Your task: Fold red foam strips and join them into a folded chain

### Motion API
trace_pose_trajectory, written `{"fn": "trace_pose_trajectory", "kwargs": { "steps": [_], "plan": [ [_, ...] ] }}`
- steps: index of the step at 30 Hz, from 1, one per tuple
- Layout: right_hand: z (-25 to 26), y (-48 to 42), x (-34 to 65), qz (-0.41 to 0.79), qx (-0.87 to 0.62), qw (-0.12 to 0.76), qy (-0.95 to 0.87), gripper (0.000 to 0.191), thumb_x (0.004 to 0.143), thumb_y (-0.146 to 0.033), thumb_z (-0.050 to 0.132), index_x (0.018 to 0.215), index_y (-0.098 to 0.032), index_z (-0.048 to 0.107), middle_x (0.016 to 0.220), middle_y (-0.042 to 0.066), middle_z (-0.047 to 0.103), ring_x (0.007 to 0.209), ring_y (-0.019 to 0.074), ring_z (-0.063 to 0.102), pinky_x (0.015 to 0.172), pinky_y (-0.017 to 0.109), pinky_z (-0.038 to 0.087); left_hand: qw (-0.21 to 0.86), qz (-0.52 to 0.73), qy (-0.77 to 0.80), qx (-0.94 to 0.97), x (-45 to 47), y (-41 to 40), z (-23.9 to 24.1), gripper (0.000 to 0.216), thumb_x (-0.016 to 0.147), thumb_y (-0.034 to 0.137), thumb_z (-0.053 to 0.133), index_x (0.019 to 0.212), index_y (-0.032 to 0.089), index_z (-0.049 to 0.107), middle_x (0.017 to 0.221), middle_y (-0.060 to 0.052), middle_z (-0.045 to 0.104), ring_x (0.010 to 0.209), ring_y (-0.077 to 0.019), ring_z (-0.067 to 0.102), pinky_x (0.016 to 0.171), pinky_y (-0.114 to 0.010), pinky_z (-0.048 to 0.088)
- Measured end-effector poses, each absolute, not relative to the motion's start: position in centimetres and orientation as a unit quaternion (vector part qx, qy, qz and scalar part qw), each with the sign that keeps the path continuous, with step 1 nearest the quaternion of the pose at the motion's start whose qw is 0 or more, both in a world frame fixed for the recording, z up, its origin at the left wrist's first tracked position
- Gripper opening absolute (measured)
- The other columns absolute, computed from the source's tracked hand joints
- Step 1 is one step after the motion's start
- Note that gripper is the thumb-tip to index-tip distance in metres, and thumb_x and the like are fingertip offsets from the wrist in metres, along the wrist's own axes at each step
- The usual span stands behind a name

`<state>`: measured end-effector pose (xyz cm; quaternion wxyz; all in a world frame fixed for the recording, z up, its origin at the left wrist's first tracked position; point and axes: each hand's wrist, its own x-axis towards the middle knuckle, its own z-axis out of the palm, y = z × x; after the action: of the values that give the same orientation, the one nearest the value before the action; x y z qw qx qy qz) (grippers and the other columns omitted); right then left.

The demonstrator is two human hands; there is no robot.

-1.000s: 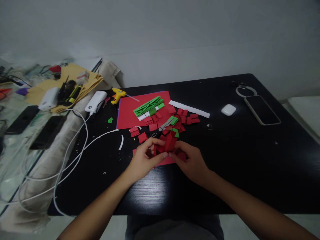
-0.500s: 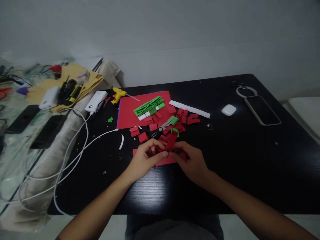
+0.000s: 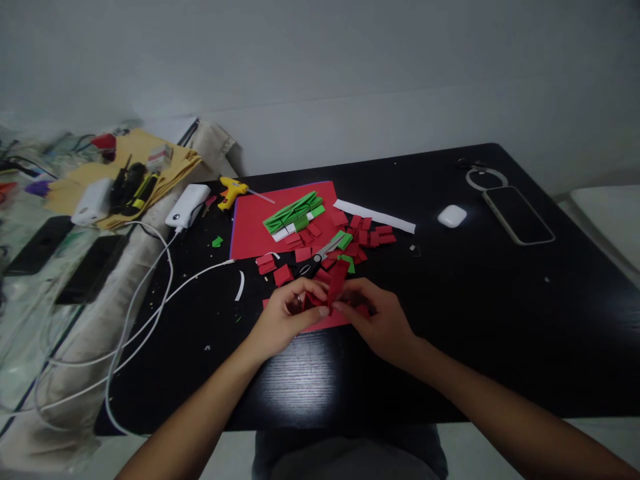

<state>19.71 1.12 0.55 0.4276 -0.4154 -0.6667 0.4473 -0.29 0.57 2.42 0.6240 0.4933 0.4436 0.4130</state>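
Plain pale wall stands behind the black desk (image 3: 500,320), which fills most of the view. On its left edge a cloth roll (image 3: 100,300) and white cables (image 3: 150,293) lie beside a white power bank (image 3: 187,205). A phone (image 3: 517,215) and a small white case (image 3: 451,215) lie near the far right corner. Toward the far middle of the desk lies a red sheet (image 3: 255,223) bearing green folded strips (image 3: 293,212), with scissors (image 3: 320,257) and scattered red paper pieces (image 3: 370,233) just beside it, and a yellow glue gun (image 3: 233,190) near the sheet's far left corner.

Near the middle of the front edge, the left hand (image 3: 285,317) and right hand (image 3: 380,320) meet over a second red sheet. Both sets of fingers are clamped on a red folded piece (image 3: 337,283), which stands tilted between them.

Judging from this, the step in hand is folding or joining small red pieces; the next move seems to call for a firm pinch at the crease while the other hand aligns the edges.

Against a second ago, the hands have drawn closer together, the piece stands narrower and more upright, and the whole view has shifted slightly.
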Motion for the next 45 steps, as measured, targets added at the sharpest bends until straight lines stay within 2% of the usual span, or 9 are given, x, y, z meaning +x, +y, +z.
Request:
{"fn": "trace_pose_trajectory", "kwargs": {
  "steps": [6,11,19,27,31,38,40,42,45],
  "plan": [
    [0.8,0.8,19.9,0.388,-0.403,0.426,-0.711,0.015,0.090,-0.017,0.068,0.104,-0.022,0.068,0.092,0.003,0.076,0.078,0.0163,0.071,0.075,0.029,0.057,0.647,0.412,0.434,0.473,-0.3,0.6,2.4,0.020,0.075,0.019,0.085,0.089,0.017,0.071,0.102,-0.003,0.071,0.083,-0.0133,0.065,0.075,-0.025,0.051],
    [0.8,0.8,19.9,0.419,-0.414,0.419,-0.691,0.013,0.090,-0.022,0.071,0.103,-0.023,0.068,0.092,0.003,0.077,0.077,0.0173,0.073,0.073,0.030,0.058,0.645,0.414,0.426,0.480,-0.2,0.6,2.6,0.022,0.073,0.017,0.085,0.090,0.017,0.072,0.104,-0.004,0.071,0.084,-0.0135,0.066,0.075,-0.024,0.051],
    [0.9,0.7,19.9,0.445,-0.417,0.445,-0.656,0.011,0.086,-0.022,0.074,0.096,-0.022,0.069,0.086,0.002,0.076,0.074,0.0168,0.072,0.071,0.030,0.059,0.625,0.422,0.451,0.478,-0.2,0.5,2.4,0.022,0.074,0.020,0.087,0.091,0.017,0.072,0.104,-0.004,0.073,0.089,-0.0151,0.067,0.083,-0.027,0.052],
    [1.6,1.0,19.7,0.546,-0.409,0.441,-0.583,0.021,0.083,-0.024,0.079,0.102,-0.023,0.070,0.091,0.003,0.077,0.081,0.0178,0.074,0.075,0.031,0.062,0.636,0.424,0.451,0.461,-0.2,0.6,2.7,0.025,0.074,0.023,0.088,0.091,0.018,0.071,0.091,-0.001,0.070,0.077,-0.0121,0.063,0.074,-0.024,0.049],
    [1.6,0.9,19.7,0.556,-0.400,0.444,-0.578,0.022,0.083,-0.024,0.080,0.103,-0.024,0.070,0.093,0.003,0.077,0.085,0.0179,0.074,0.081,0.032,0.062,0.638,0.421,0.452,0.460,-0.3,0.5,2.6,0.024,0.077,0.025,0.086,0.094,0.019,0.070,0.090,0.000,0.069,0.076,-0.0121,0.061,0.073,-0.024,0.047],
    [1.5,1.4,19.9,0.545,-0.440,0.479,-0.529,0.018,0.083,-0.026,0.077,0.098,-0.023,0.067,0.093,0.004,0.073,0.086,0.0184,0.071,0.079,0.033,0.061,0.613,0.409,0.476,0.480,-0.6,0.5,2.7,0.026,0.078,0.032,0.085,0.093,0.018,0.069,0.083,0.000,0.065,0.074,-0.0135,0.057,0.070,-0.025,0.043],
    [1.3,1.8,19.9,0.604,-0.434,0.451,-0.493,0.024,0.078,-0.026,0.080,0.098,-0.023,0.066,0.096,0.003,0.072,0.086,0.0182,0.071,0.078,0.032,0.062,0.613,0.403,0.476,0.485,-0.7,0.6,2.8,0.026,0.079,0.033,0.084,0.093,0.018,0.068,0.082,0.000,0.064,0.073,-0.0137,0.057,0.070,-0.025,0.043],
    [1.0,2.2,19.9,0.692,-0.420,0.403,-0.426,0.027,0.077,-0.028,0.081,0.097,-0.022,0.065,0.093,0.002,0.072,0.079,0.0169,0.072,0.071,0.031,0.063,0.612,0.401,0.471,0.492,-0.6,0.6,2.8,0.025,0.080,0.032,0.083,0.093,0.018,0.068,0.084,0.000,0.065,0.076,-0.0138,0.058,0.072,-0.025,0.044],
    [1.0,2.4,19.8,0.787,-0.396,0.342,-0.326,0.026,0.079,-0.030,0.080,0.097,-0.019,0.065,0.083,0.002,0.074,0.072,0.0157,0.074,0.075,0.032,0.063,0.593,0.411,0.462,0.515,-0.6,0.5,2.7,0.022,0.081,0.028,0.083,0.094,0.018,0.068,0.092,-0.002,0.068,0.085,-0.0156,0.062,0.081,-0.027,0.048]
  ]
}}
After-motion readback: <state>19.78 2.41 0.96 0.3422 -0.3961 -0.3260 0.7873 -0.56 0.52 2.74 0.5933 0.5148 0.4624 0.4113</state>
